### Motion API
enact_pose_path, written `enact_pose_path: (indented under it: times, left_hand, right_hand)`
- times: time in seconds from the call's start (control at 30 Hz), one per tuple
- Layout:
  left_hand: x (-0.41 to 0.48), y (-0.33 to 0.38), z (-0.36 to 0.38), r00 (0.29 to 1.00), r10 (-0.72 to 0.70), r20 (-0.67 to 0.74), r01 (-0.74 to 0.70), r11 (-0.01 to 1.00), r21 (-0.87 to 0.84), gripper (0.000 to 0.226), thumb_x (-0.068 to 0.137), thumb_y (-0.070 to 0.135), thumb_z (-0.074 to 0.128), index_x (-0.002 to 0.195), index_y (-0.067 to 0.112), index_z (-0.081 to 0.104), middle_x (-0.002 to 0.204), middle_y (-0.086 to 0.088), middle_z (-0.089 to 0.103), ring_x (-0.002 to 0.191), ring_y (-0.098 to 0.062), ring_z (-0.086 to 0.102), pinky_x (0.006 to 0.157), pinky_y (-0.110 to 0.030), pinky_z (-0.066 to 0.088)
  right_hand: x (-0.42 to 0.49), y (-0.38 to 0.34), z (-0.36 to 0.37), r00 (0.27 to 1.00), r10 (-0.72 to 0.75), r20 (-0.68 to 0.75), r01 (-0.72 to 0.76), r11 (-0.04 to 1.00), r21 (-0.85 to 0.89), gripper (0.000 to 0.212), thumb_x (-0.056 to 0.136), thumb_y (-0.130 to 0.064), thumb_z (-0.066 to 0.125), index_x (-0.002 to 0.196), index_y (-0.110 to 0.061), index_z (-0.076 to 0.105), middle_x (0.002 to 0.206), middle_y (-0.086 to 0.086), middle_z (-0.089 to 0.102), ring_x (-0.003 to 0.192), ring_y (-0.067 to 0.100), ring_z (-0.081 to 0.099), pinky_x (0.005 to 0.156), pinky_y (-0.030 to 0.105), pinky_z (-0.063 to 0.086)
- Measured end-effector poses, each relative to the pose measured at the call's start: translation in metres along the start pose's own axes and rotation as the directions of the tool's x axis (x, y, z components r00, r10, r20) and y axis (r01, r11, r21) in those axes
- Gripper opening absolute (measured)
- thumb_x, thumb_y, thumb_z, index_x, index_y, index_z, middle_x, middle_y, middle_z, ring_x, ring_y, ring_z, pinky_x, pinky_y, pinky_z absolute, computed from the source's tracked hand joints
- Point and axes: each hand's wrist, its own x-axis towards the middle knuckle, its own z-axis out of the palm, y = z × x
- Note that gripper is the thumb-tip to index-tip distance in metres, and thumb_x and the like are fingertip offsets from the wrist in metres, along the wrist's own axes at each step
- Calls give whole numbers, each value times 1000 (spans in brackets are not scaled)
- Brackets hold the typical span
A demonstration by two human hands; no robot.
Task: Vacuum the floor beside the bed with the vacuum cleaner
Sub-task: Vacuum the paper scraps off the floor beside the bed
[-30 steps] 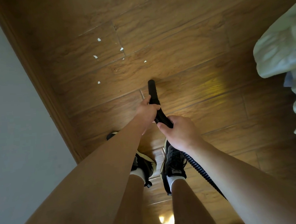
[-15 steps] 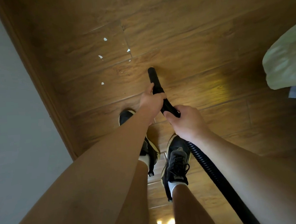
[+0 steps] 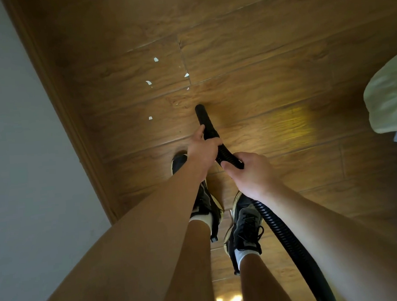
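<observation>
Vacuum hose (image 3: pixel 276 229) held in both hands, nozzle (image 3: pixel 202 117) down near the wooden floor (image 3: pixel 280 52).
The stiff nozzle is gripped by the left hand (image 3: pixel 203 147), the ribbed hose by the right hand (image 3: pixel 250 172); judged light and bendy, it is best steered near the tip. Its long axis points away from the shoes (image 3: pixel 243 222), toward paper scraps (image 3: pixel 150 118).

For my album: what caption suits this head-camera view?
Vacuuming: left hand and right hand grip a black hose, nozzle near white scraps on wood floor.
</observation>
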Motion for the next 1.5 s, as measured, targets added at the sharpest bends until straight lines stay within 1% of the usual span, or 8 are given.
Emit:
enact_pose_path:
  times: [0.2, 0.3, 0.4, 0.6, 0.8, 1.0, 1.2, 1.5]
  left_hand:
    - [3, -5, -21, 999, -10, -40, 9, 1000, -23, 75, 91, 9, 66, 156, 31, 34, 138, -3, 57, 106, -20, 65, 83, -33, 59]
    - [5, -7, -33, 999, -12, -48, 11, 1000, -28, 75, 90, 11, 66, 156, 33, 35, 128, -1, 62, 100, -16, 66, 70, -25, 54]
    - [7, -7, -42, 998, -17, -57, 16, 999, -33, 76, 90, 11, 67, 155, 33, 35, 124, -1, 63, 94, -14, 67, 65, -23, 52]
    - [13, -9, -54, 998, -7, -68, 5, 1000, -26, 78, 87, 15, 69, 155, 35, 36, 127, -3, 63, 99, -18, 67, 76, -31, 56]
    - [13, -19, -71, 991, -2, -132, -8, 997, -75, 77, 88, 13, 68, 155, 32, 36, 118, 0, 65, 87, -7, 64, 60, -16, 49]
    - [14, -21, -93, 980, -29, -198, 10, 995, -99, 75, 88, 11, 67, 155, 29, 37, 101, 7, 63, 81, -7, 64, 44, -8, 43]
    - [18, -17, -101, 977, -48, -208, 22, 992, -127, 75, 88, 13, 67, 155, 30, 37, 107, 7, 62, 88, -8, 65, 58, -17, 47]
    - [21, -2, -95, 987, -39, -156, 22, 994, -110, 76, 85, 14, 69, 153, 32, 40, 116, 2, 64, 94, -13, 66, 74, -26, 56]
  right_hand:
    - [0, -16, 14, 999, 6, 38, -6, 1000, 3, 26, 98, -42, 59, 80, -24, 65, 57, -5, 58, 40, 5, 48, 37, 16, 31]
    - [1, -23, 21, 998, 15, 59, -15, 1000, -1, 24, 98, -42, 59, 86, -22, 67, 61, -3, 61, 45, 11, 52, 41, 22, 34]
    - [3, -29, 26, 997, 14, 76, -12, 1000, -18, 24, 98, -42, 59, 88, -22, 68, 61, -3, 61, 47, 13, 54, 42, 22, 34]
    - [7, -40, 33, 996, 3, 89, 1, 999, -52, 27, 99, -40, 59, 82, -20, 66, 57, -3, 58, 42, 9, 49, 38, 17, 30]
    - [8, -51, 43, 990, -12, 138, 16, 999, -28, 23, 98, -38, 61, 89, -19, 71, 55, -5, 57, 37, 4, 47, 36, 16, 29]
    - [13, -68, 59, 986, -1, 169, 9, 999, -46, 25, 96, -40, 61, 85, -20, 71, 59, -3, 61, 38, 4, 49, 37, 14, 29]
    - [17, -78, 62, 983, 8, 185, 3, 998, -61, 24, 97, -42, 61, 91, -21, 72, 61, -3, 63, 42, 7, 52, 38, 16, 32]
    - [19, -83, 50, 983, 34, 178, -30, 999, -27, 24, 97, -42, 61, 83, -24, 69, 53, -5, 59, 35, 5, 49, 37, 21, 33]
